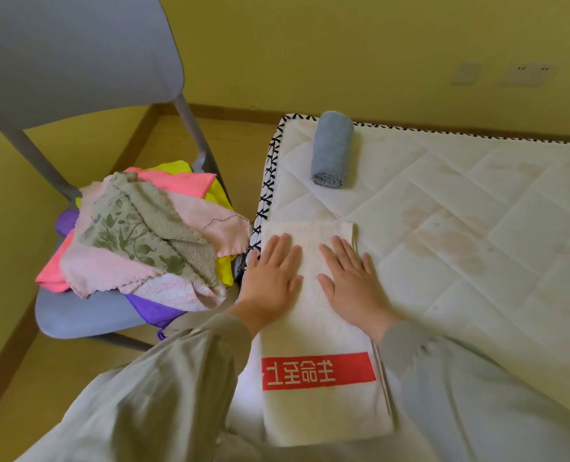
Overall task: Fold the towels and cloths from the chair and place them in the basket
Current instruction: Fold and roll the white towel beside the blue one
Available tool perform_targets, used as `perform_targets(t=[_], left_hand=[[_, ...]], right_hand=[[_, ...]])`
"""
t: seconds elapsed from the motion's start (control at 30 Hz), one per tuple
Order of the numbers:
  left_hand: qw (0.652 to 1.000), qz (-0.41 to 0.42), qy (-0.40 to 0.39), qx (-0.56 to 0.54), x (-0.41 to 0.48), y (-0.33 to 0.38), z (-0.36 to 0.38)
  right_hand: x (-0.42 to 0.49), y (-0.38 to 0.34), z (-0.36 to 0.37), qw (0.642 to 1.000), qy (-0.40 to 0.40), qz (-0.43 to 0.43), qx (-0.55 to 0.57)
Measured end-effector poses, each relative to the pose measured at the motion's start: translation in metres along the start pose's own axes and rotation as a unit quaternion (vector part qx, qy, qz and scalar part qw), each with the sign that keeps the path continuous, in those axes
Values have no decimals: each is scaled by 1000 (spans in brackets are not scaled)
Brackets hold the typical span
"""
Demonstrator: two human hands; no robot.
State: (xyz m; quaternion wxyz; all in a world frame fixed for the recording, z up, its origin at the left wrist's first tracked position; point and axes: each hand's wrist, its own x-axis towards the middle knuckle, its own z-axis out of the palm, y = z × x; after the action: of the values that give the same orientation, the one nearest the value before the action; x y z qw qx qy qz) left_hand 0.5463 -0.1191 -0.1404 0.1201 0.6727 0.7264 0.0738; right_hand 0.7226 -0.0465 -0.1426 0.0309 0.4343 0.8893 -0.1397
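Your left grip (270, 275) lies flat on the cream towel (323, 405), fingers straight and spread, holding nothing, its outer side right at the towel's left border. Your right grip (350, 278) does the same just beside it: palm down, fingers straight, near the towel's right edge. The towel is folded into a long strip on the mattress (477, 228), along its left edge, and a red band (317, 371) with pale characters runs across it between your sleeves (177, 378). Farther up the mattress, well apart from both grips, a blue-grey rolled towel (332, 150) lies near the corner. To your left, the grey chair (77, 315) carries a loose pile of cloths (137, 235): a green floral one on top, with pink, coral, yellow and purple beneath, all unfolded.
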Motion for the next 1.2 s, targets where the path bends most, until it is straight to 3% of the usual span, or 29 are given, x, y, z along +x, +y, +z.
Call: perform_targets(t=[0.1,0.17,0.23,0.33,0.43,0.53,0.6,0.67,0.83,1.03,1.2], left_hand=[[984,-118,105,-80,9,-15,-12],[957,-227,77,-165,21,-22,-21],[940,-261,26,-218,34,-24,-32],[918,-302,-42,-254,48,-20,-46],[852,-388,-44,-349,52,-18,-55],[736,-464,-41,-491,59,-24,-60],[653,-469,-36,-594,63,-26,-65],[605,-464,-34,-646,64,-25,-68],[574,-447,-31,-686,64,-18,-65],[536,-400,26,-743,43,-8,-66],[502,-389,78,-769,32,-7,-63]], right_hand=[[11,3,-11,991,12,22,129],[25,4,-24,968,56,79,231],[43,9,-39,933,70,178,306],[66,20,-58,855,-8,315,411],[78,29,-65,796,-78,374,469],[86,31,-72,750,-136,389,518],[87,30,-75,730,-154,401,531],[88,29,-75,714,-157,406,549],[85,31,-66,620,-105,394,671],[65,28,-62,646,-93,325,684],[49,31,-58,600,-67,273,749]])
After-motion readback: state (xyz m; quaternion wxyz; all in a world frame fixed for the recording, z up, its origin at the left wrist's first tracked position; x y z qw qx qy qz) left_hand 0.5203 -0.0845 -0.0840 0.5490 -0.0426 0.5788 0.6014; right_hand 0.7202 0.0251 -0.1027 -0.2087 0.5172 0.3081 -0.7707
